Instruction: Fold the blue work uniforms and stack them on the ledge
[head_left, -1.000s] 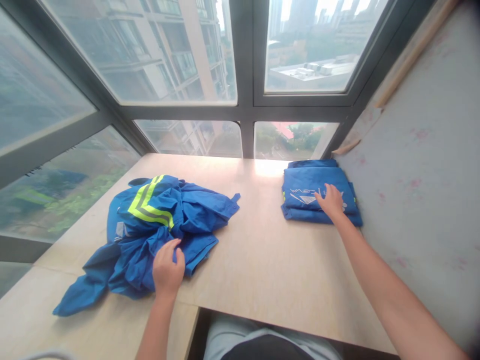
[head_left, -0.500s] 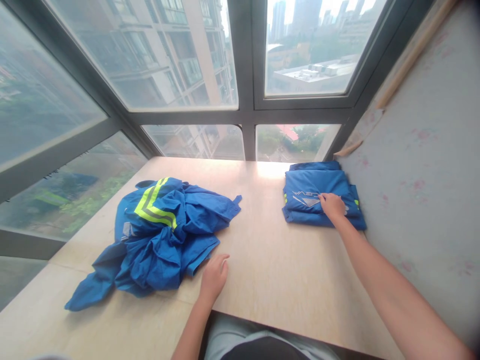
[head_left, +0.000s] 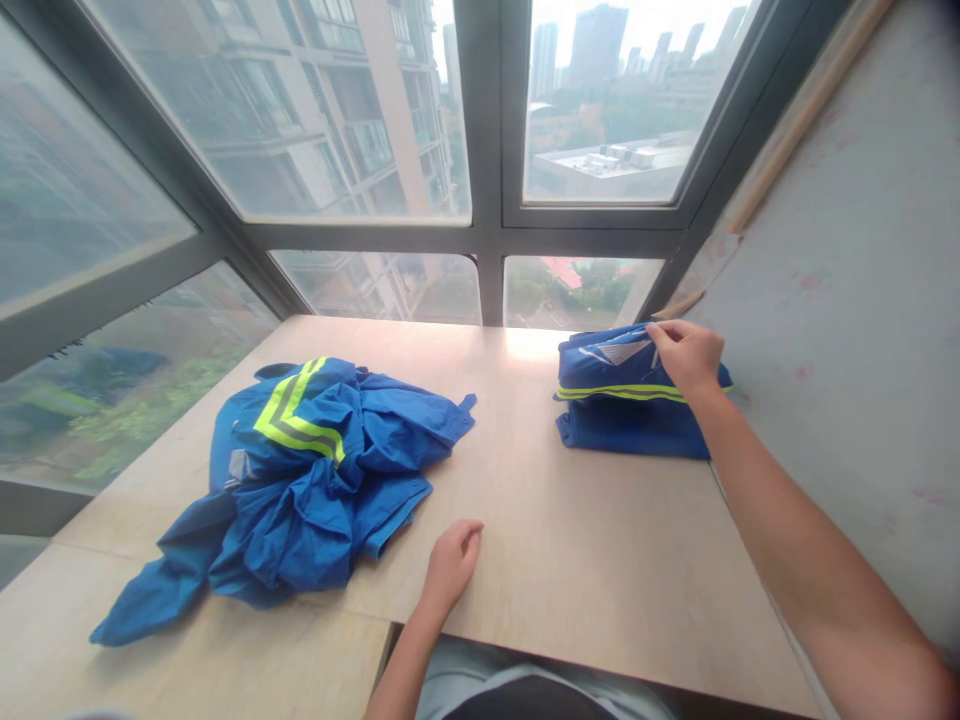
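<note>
My right hand (head_left: 686, 352) pinches the upper layer of a folded blue work jacket (head_left: 615, 366) on the right of the table. The layer is raised, baring a yellow-green reflective stripe (head_left: 622, 392) along its near side. More folded blue cloth (head_left: 637, 428) lies beneath it. My left hand (head_left: 454, 562) rests near the front edge of the table with its fingers curled in, and nothing shows in them. Left of that hand lies a crumpled blue work jacket (head_left: 300, 500) with a V-shaped reflective stripe (head_left: 296, 420), apart from the hand.
The pale wooden table (head_left: 517, 500) reaches back to grey-framed windows (head_left: 487, 230). A papered wall (head_left: 840, 400) stands close on the right, beside my right arm. A gap in the table's front edge (head_left: 525, 652) opens at my lap.
My right hand has moved up and back, lifting the near side of the folded jacket's top layer so its stripe shows. My left hand has shifted slightly right, away from the crumpled jacket.
</note>
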